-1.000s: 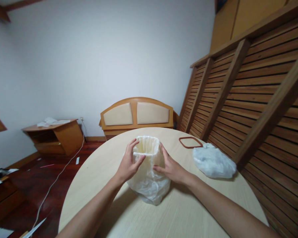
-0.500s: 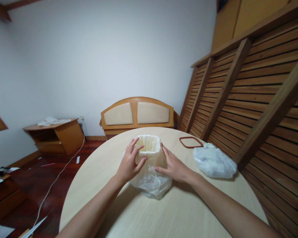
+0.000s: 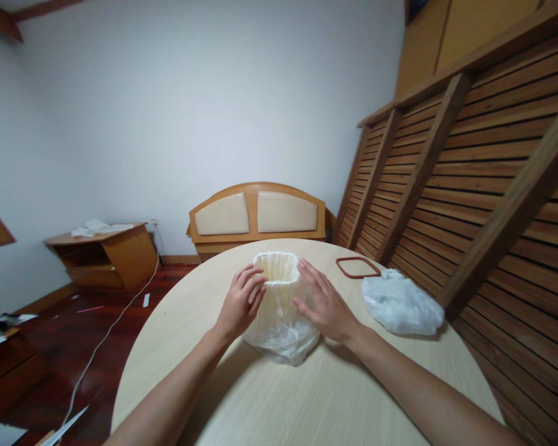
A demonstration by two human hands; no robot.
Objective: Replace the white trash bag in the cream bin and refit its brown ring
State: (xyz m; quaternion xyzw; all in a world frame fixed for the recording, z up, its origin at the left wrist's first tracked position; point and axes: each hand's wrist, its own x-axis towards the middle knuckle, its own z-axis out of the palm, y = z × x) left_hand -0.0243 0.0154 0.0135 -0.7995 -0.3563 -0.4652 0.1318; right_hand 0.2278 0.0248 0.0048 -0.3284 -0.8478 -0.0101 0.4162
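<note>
A small waste bin (image 3: 281, 310) stands upright on the table, lined with a translucent white bin bag (image 3: 283, 350) folded over its rim and bunched loosely round its base. The pale yellowish inside shows through the open top. At the bin's left side, my left hand (image 3: 240, 300) has bent fingers, their tips by the rim and the thumb lower down; nothing is visibly gripped. My right hand (image 3: 328, 305) rests along the right side, fingers stretched and thumb spread in front, apparently against the bag. Whether its palm touches is hidden.
A brown rounded-square ring (image 3: 357, 267) lies behind right on the round pale table (image 3: 177, 347). Beside it sits a tied or bunched white plastic bag (image 3: 402, 303). A slatted wooden panel (image 3: 423, 186) leans along the right. A white cable (image 3: 106, 334) crosses the floor at left.
My left hand has drawn slightly left and its thumb has come in toward the fingers. My right hand's fingers have risen a little toward the rim. The bin has shifted slightly away from me.
</note>
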